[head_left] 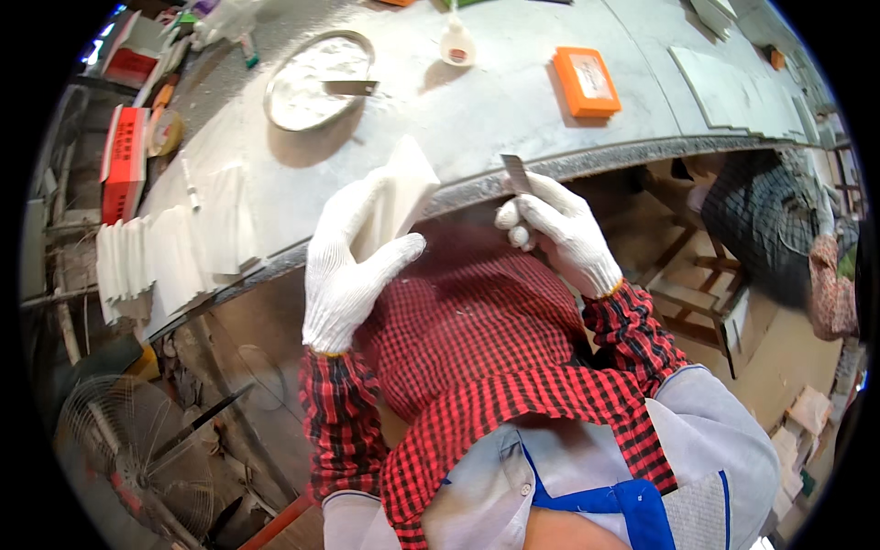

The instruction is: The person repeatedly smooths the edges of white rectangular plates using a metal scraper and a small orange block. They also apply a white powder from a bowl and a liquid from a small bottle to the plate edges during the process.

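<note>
My left hand (pixel 341 266), in a white knit glove, is closed round a white angular block (pixel 406 191) that stands up between thumb and fingers near the table's edge. Whether it is one piece or several thin ones together I cannot tell. My right hand (pixel 570 229), gloved too, pinches a small flat metal blade (pixel 516 172) that points up and away from me. Blade and block are apart. Beyond my left hand sits a round metal dish (pixel 275 103) of white powder or paste, with another metal blade (pixel 350 88) lying across its right side.
Rows of thin white pieces (pixel 197 243) line the table's left edge. An orange box (pixel 587 82) and a white squeeze bottle (pixel 456 46) stand farther back. White sheets (pixel 729 87) lie at right. A caged fan (pixel 137 467) is at lower left, a wooden stool (pixel 701 293) at right.
</note>
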`<state>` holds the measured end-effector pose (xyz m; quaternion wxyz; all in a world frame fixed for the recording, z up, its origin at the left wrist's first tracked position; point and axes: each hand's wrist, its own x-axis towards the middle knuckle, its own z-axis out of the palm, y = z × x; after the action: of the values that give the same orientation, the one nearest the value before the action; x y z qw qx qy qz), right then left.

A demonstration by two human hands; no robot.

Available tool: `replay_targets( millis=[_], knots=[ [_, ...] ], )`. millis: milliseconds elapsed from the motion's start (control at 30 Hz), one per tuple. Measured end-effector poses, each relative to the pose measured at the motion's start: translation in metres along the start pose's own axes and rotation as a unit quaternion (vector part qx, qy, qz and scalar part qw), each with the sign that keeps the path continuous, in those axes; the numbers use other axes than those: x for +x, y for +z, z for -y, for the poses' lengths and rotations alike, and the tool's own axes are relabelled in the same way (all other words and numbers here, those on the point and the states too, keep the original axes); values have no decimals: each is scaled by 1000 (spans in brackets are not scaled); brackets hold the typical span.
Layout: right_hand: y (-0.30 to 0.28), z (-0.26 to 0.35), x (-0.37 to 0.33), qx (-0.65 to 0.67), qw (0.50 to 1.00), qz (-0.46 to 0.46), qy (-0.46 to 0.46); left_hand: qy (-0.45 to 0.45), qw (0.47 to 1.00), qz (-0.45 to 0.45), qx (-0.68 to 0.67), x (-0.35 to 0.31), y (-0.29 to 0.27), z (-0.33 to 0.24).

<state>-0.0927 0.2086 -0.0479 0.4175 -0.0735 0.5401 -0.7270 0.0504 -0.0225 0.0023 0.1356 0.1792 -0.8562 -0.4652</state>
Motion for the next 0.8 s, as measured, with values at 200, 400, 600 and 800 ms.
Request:
replay_targets(
  millis=[200,400,600,800],
  knots=[
    [13,7,5,-36,999,-17,-20,-144,772,84,-613,-33,10,1],
    [23,12,-1,-61,997,-51,15,-208,725,85,-651,-52,42,-3],
    [25,7,-10,-49,998,-42,15,-209,739,83,-635,-62,57,-4],
    [27,7,-11,-36,999,-33,9,-171,841,53,-510,-64,62,-10]
  ],
)
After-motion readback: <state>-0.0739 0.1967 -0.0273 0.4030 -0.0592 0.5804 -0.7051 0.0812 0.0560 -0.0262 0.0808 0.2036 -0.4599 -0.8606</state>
